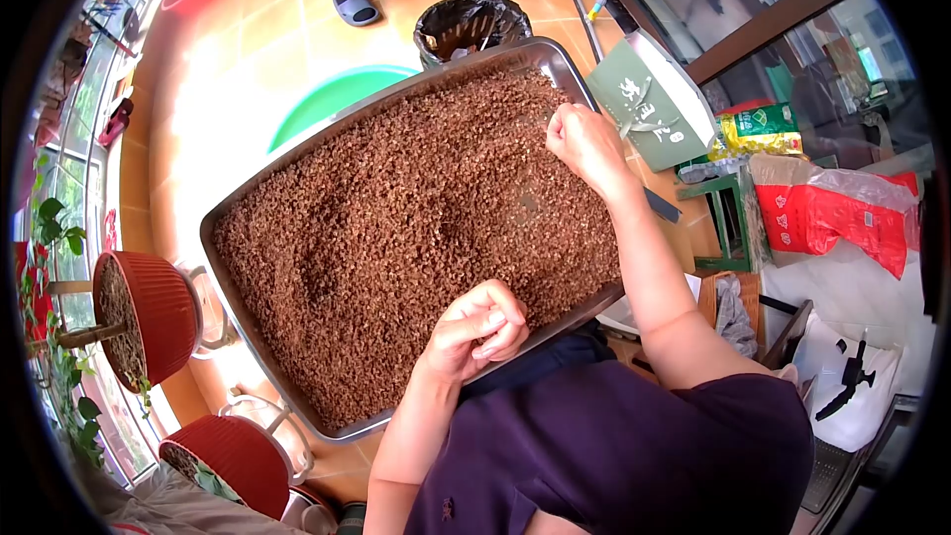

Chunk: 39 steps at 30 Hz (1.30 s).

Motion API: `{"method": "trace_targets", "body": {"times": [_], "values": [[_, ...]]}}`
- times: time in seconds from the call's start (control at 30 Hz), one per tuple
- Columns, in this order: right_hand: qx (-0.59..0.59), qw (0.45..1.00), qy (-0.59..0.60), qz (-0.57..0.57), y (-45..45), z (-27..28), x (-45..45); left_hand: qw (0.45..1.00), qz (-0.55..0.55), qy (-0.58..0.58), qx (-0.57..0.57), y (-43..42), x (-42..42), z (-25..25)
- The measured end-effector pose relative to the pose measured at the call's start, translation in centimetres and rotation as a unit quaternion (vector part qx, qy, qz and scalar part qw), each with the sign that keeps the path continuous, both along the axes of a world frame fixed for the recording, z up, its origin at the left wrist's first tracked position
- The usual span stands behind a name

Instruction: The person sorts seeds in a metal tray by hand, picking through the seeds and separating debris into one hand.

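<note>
A large dark tray (213, 238) is filled with brown, crumbly granules (396, 208). Over its upper right part is my right hand (586, 144), its fingers curled into a pinch; whatever they hold, if anything, is hidden. My left hand (477, 330) is above the tray's lower edge near my body, palm turned partly up, fingers folded in against the thumb. What lies inside its fingers is too small or hidden to name. The granules are heaped unevenly, with a hollow at the left and a thinner, flatter patch below my right hand.
Beyond the tray are a green basin (332, 99), a black-lined bin (471, 25) and another person's feet in slippers (357, 9). Red pots (158, 317) stand at the left. A green box (649, 104), a red bag (832, 208) and a green stool (728, 223) are at the right.
</note>
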State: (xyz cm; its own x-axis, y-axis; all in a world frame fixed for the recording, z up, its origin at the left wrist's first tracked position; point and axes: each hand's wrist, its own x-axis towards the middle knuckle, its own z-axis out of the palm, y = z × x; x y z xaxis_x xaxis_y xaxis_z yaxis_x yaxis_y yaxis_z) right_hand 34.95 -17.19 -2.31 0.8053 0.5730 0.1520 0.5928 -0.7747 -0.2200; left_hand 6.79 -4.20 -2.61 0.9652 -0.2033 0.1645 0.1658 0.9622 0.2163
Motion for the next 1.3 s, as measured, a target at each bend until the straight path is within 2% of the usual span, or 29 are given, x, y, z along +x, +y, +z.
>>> {"method": "trace_targets", "body": {"times": [0.13,0.23,0.33,0.37,0.4,0.47,0.57,0.7,0.83,0.93,0.97,1.07,1.27,1.3], "values": [[-0.005,1.000,0.009,0.007,0.5,1.0,-0.4,1.000,-0.002,0.009,0.009,0.0,-0.1,0.1],[-0.037,0.999,0.019,-0.027,1.3,1.7,-1.8,0.999,-0.013,0.015,0.038,0.0,-0.3,0.1],[0.125,0.991,0.039,-0.001,0.9,1.7,-4.0,0.999,-0.029,-0.005,0.034,0.0,-0.2,-0.1],[0.141,0.987,0.077,0.005,1.0,2.0,-5.1,0.999,-0.037,-0.006,0.032,0.0,-0.2,-0.2],[0.170,0.978,0.114,0.030,1.7,3.1,-6.6,0.998,-0.045,0.007,0.042,0.0,-0.2,0.0],[0.223,0.946,0.164,0.166,2.6,3.4,-8.8,0.995,-0.062,0.033,0.064,0.1,-0.3,0.4],[0.263,0.910,0.130,0.293,4.7,3.0,-10.7,0.995,-0.073,0.034,0.064,-0.1,-0.4,0.3],[0.217,0.915,0.092,0.327,6.5,1.8,-11.3,0.995,-0.067,0.030,0.065,0.0,-0.5,0.4],[0.210,0.922,0.106,0.308,6.3,1.9,-11.2,0.997,-0.057,0.005,0.048,0.3,-0.4,-0.1],[0.233,0.909,0.261,0.227,4.9,2.6,-10.4,0.998,-0.050,0.000,0.044,0.3,-0.3,-0.1],[0.250,0.894,0.312,0.204,4.5,2.6,-10.2,0.998,-0.050,0.001,0.043,0.3,-0.3,-0.2],[0.345,0.779,0.511,0.114,3.3,1.8,-10.1,0.998,-0.057,0.005,0.039,0.3,-0.3,-0.2],[0.422,0.678,0.596,0.083,2.7,2.6,-10.3,0.998,-0.054,0.011,0.023,0.2,-0.3,-0.3],[0.417,0.692,0.583,0.083,2.8,2.6,-10.3,0.999,-0.050,0.010,0.020,0.1,-0.3,-0.2]]}}
